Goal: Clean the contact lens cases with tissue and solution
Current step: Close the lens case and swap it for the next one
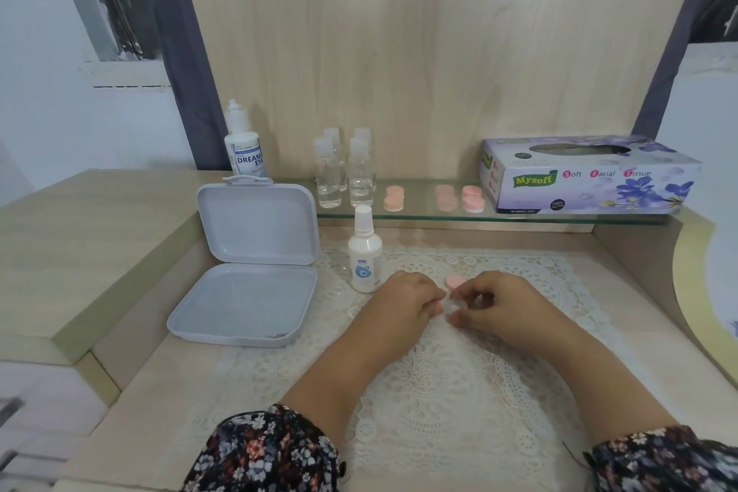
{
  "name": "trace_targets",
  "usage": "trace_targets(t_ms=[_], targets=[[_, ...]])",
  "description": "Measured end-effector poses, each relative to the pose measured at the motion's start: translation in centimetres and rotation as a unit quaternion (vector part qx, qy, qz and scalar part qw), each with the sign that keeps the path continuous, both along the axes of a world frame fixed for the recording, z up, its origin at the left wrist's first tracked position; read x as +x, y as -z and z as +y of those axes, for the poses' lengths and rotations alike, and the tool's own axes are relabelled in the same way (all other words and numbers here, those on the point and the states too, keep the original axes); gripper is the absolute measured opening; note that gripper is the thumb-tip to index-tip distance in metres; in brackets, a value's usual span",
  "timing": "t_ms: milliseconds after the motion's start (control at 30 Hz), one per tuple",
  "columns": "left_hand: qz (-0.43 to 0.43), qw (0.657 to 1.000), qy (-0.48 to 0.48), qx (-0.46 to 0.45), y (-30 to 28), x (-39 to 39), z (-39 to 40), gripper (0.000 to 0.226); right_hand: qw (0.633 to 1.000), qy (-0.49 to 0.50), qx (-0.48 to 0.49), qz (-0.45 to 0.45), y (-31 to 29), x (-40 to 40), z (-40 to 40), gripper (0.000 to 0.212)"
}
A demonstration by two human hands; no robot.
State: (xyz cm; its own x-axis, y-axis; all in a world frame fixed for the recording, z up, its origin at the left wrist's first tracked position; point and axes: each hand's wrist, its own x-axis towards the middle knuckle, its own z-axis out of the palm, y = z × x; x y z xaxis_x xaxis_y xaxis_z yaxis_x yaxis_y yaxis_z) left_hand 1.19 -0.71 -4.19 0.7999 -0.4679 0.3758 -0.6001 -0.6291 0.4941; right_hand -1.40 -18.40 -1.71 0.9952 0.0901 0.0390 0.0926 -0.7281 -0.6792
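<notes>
Early stage, by the look of it. Both hands meet over the lace mat (439, 391) on the bench (131, 391). The left hand (403, 302) and right hand (495, 306) pinch one small contact lens case (455, 306) between their fingertips; it seems clear or pale, mostly hidden, with a pink cap (455, 280) showing just behind. Cannot tell if they are unscrewing it or just holding it. No tissue is in either hand and none lies on the mat, so wiping is likely not started on this case.

Left to do: three more pink lens cases (474, 198) sit in pairs on the glass shelf (419, 212), apart from the hands. The tissue box (591, 176) sits at the right end of the shelf, no sheet pulled up that I can see. A small solution bottle (364, 252) stands capped on the mat just left of the left hand, close enough to get knocked. A larger solution bottle (241, 148) stands behind the open white box (247, 264), which lies to the left with its lid up. Four clear small bottles (345, 172) are grouped on the shelf beside the pink cases. Nothing blocks the reach to the tissue box.
</notes>
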Motion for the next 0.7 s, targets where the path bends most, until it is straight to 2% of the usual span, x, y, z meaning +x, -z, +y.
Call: trace_targets(t_ms=[467, 700], targets=[[0.024, 0.999, -0.015, 0.026, -0.2, -0.08, -0.18, 0.028, 1.0, 0.002, -0.003, 0.001, -0.21, -0.13, 0.13, 0.016], [0.095, 0.994, -0.016, -0.046, -0.24, -0.37, 0.1, 0.036, 1.0, 0.01, 0.004, 0.007, -0.12, -0.11, 0.07, 0.02]])
